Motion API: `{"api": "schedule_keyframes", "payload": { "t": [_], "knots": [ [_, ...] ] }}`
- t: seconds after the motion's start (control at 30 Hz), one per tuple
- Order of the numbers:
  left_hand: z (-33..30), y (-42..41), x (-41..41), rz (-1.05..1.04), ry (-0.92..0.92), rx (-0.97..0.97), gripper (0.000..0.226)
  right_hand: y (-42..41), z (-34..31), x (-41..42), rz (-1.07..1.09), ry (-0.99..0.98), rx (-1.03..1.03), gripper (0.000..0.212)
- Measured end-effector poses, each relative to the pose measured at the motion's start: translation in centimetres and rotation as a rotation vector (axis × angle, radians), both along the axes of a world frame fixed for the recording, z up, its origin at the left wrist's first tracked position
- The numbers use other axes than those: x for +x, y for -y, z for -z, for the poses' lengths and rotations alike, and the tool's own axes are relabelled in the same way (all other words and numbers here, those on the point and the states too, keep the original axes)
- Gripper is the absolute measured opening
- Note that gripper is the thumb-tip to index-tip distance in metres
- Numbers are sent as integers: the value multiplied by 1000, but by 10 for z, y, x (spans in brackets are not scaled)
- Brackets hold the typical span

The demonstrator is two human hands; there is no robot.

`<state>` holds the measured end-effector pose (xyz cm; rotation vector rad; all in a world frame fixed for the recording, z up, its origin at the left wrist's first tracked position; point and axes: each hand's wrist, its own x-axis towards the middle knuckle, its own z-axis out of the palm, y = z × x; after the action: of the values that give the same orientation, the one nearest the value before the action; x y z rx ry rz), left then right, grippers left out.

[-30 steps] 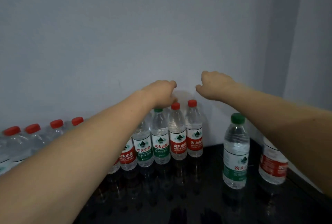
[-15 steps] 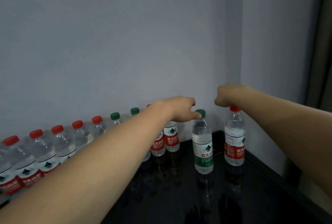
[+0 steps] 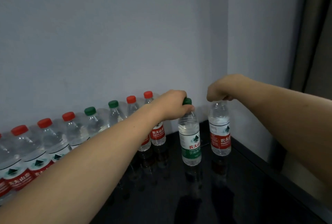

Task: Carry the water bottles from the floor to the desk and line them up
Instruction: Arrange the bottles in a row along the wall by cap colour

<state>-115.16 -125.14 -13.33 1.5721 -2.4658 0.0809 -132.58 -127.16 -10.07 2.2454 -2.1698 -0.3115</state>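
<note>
Green-capped bottle (image 3: 190,134) and red-label bottle (image 3: 220,130) now gripped at their tops.
Left hand (image 3: 173,105) and right hand (image 3: 221,89), empty a second ago, can slide both to the row's (image 3: 68,134) right end.

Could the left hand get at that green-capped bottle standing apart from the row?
Yes, it seems so: the left hand already grips the green-capped bottle at its neck, just under the cap. Nothing stands between them, and the right hand is busy on the red-label bottle beside it.
</note>
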Motion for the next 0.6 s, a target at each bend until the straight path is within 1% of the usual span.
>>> {"api": "schedule_keyframes", "payload": {
  "t": [0.07, 0.3, 0.47, 0.6],
  "knots": [
    [0, 4, 0, 14, 34, 20, 35, 6, 4, 0, -24, 91, -2, 32],
    [-18, 26, 24, -13, 79, 5, 35, 31, -7, 24, -130, 265, -193, 37],
    [-26, 51, 38, -41, 227, -147, 36, 55, -8, 46, -163, 310, -244, 35],
    [-21, 70, 50, -76, 246, -179, 38, 77, 6, 57, -174, 355, -318, 30]
  ]
}}
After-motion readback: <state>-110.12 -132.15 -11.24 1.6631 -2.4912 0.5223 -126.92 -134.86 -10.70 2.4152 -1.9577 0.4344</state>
